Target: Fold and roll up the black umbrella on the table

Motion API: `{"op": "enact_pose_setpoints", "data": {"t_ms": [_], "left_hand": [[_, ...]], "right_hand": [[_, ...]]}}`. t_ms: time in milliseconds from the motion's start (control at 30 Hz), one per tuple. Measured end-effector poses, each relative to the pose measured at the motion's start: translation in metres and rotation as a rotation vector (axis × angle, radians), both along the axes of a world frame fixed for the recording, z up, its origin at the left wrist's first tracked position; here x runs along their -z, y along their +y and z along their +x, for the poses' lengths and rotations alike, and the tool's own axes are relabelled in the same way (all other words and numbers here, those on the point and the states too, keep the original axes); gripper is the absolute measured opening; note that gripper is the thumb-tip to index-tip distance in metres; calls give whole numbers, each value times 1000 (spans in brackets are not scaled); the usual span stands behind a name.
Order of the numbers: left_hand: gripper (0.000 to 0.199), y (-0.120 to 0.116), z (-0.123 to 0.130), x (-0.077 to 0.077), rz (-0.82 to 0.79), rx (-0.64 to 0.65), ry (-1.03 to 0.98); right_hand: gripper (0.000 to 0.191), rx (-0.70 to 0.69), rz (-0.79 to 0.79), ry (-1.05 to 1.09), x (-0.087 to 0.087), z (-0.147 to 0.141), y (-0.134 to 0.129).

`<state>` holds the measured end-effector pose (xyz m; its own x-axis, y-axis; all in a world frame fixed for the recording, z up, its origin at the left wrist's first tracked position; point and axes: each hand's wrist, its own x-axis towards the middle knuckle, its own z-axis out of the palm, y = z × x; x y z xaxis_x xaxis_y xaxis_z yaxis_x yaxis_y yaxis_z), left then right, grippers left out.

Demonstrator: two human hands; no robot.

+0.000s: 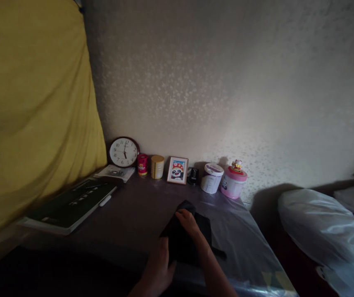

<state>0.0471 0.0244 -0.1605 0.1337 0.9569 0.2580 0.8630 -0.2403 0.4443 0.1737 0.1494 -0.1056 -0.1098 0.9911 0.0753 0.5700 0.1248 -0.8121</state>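
Note:
A piece of black cloth (206,227) lies bunched and partly folded on the table, with a narrow strip sticking out at its lower right. My right hand (187,220) reaches across it, its fingers closed on the upper part near a raised peak. At the lower left edge of the same cloth is my left hand (158,266), thumb upward and fingers curled in at the fabric. Shadow hides the fingertips of this hand, and the dark folds are hard to make out.
Along the wall stand a clock (124,152), a red can (142,164), a yellow-lidded can (157,167), a framed panda picture (177,170), a small black object (193,176), a white tub (212,178) and a pink tub (233,183). A dark green board (71,204) lies left; plastic-covered bundles (322,222) sit right.

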Motion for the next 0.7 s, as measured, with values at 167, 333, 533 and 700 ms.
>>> {"op": "enact_pose_setpoints", "data": {"t_ms": [167, 333, 533, 700], "left_hand": [[46, -2, 5, -18, 198, 10, 59], [65, 8, 15, -27, 76, 129, 115], [76, 12, 20, -22, -69, 148, 156], [75, 11, 21, -16, -41, 128, 150]], "right_hand": [[33, -218, 54, 3, -6, -4, -9], [28, -303, 104, -112, -9, -8, -22], [24, -323, 430, -288, -2, -1, -41], [31, -390, 592, -363, 10, 12, -25]]}}
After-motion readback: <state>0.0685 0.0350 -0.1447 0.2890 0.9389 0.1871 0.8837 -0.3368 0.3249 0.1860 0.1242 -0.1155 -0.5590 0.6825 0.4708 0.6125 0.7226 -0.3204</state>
